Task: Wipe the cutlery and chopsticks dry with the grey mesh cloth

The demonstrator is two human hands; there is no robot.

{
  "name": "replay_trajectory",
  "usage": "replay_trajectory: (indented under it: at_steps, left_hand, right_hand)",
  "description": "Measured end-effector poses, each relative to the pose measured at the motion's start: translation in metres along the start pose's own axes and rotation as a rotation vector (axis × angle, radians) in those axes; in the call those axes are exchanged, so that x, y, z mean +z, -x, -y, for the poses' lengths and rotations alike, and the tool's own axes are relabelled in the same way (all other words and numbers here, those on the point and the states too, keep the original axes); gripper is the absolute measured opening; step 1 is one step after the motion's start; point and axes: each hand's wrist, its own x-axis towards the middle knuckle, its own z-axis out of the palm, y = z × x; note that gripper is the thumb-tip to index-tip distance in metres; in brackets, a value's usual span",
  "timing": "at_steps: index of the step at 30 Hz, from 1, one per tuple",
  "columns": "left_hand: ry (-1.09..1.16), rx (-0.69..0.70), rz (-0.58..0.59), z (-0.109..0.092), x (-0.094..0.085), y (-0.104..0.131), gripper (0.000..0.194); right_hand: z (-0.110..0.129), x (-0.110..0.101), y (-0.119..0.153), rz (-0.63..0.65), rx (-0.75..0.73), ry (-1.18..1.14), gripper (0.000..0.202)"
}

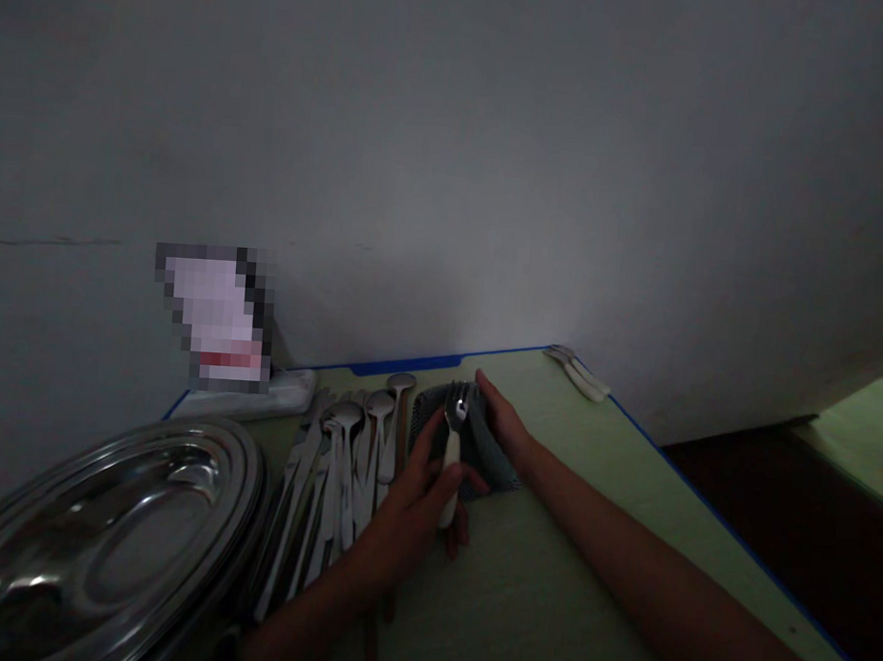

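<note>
A dim head-camera view looks down on a pale green tabletop (549,537) edged with blue tape, pushed against a plain grey wall.

Near the centre, the left hand (411,513) has its fingers closed around the white handle of a small metal fork (453,441), held with the tines pointing to twelve o'clock. The fork sits over a dark grey-blue folded cloth (479,448) lying flat on the table. The right hand (507,424), at about two o'clock from the left hand, rests on the cloth's far right edge with fingers stretched out flat, gripping nothing.

At nine o'clock from the fork lies a loose row of long-handled steel spoons and other cutlery (343,474), bowls towards the wall. Whether these are already wiped cannot be told. Further out at eight o'clock sits a stack of shiny oval steel trays (100,539). At ten o'clock a blurred white box (218,312) stands on a flat white pack by the wall.

At one o'clock, well apart near the table's far corner, lie two white-handled utensils (578,371).

Judging by the layout, one fork is in hand at the cloth, two pieces sit apart, and the large row remains beside the hand, so the work looks far from finished.
</note>
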Motion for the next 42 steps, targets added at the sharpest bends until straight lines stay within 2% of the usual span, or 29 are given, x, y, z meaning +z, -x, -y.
replay_trajectory:
  at_steps: [5,11,14,18,23,28,33,42]
  left_hand:
    - [-0.025,-0.001,-0.004,-0.0022,0.0013,0.0007,0.062]
    - [-0.013,0.001,-0.020,-0.0029,0.0033,0.0010,0.062]
    - [0.000,0.003,-0.026,-0.0015,0.0023,0.0007,0.060]
    - [0.021,0.024,-0.045,0.0014,0.0006,0.0013,0.054]
    - [0.021,0.012,-0.097,0.0012,0.0014,0.0022,0.046]
    - [0.051,-0.034,-0.095,0.0003,0.0020,0.0018,0.044]
    - [0.054,-0.019,-0.090,0.0010,0.0016,0.0020,0.045]
    - [-0.017,-0.013,-0.098,-0.0001,0.0030,0.0029,0.046]
  right_hand:
    - [0.0015,0.0041,0.0063,-0.016,-0.017,0.011,0.050]
    - [0.0045,0.0081,0.0078,-0.108,-0.005,0.013,0.036]
    - [0.0059,0.0081,0.0064,-0.123,0.000,-0.046,0.038]
    - [0.0070,0.0047,0.0021,-0.126,-0.076,-0.125,0.037]
    - [0.0071,0.0045,0.0013,-0.085,-0.077,-0.184,0.037]
    - [0.0060,0.0069,0.0048,-0.043,-0.086,-0.166,0.036]
    - [0.0046,0.0071,0.0057,-0.049,-0.106,-0.138,0.036]
    - [0.0041,0.0025,0.0016,-0.077,-0.014,-0.119,0.036]
